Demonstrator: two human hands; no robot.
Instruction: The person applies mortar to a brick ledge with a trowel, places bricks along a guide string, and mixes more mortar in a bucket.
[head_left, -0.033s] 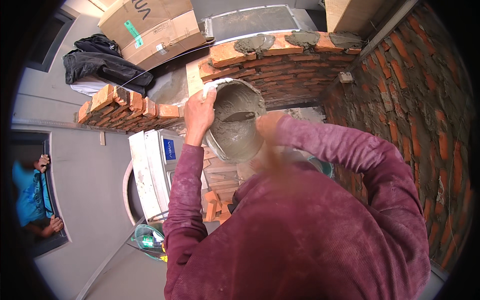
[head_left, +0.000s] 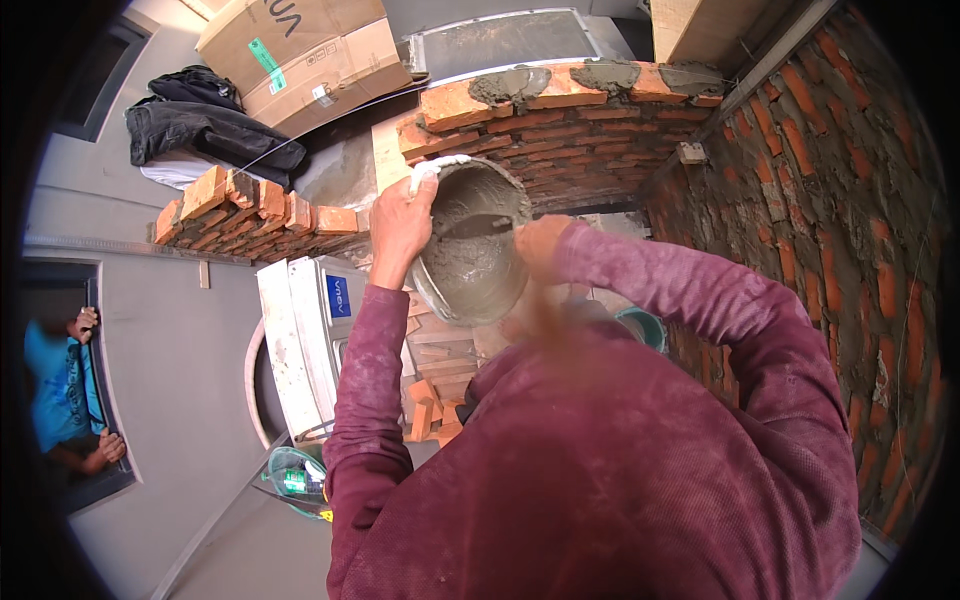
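My left hand [head_left: 400, 232] is closed around the whitish rim or handle at the left of a bucket [head_left: 508, 176], which is tipped so its inside shows. Wet grey mortar [head_left: 468, 275] coats the wall and fills the bottom. A pointed trowel [head_left: 472, 226] lies in the mortar, its blade partly smeared. My right hand [head_left: 541, 244] is closed on the trowel's handle at the right rim; the fingers hide most of that handle.
Ahead curves a brick wall [head_left: 570, 140] with mortar dabs on top; a lower brick wall [head_left: 215, 205] stands left. A mortar-streaked wall [head_left: 800, 200] rises right. A white appliance [head_left: 300, 330], loose bricks [head_left: 425, 410] and a cardboard box [head_left: 310, 75] are about. Someone [head_left: 65, 395] leans at a window.
The trowel blade has shifted slightly up within the bucket, and my right hand has moved a little with it. My left hand keeps its hold.
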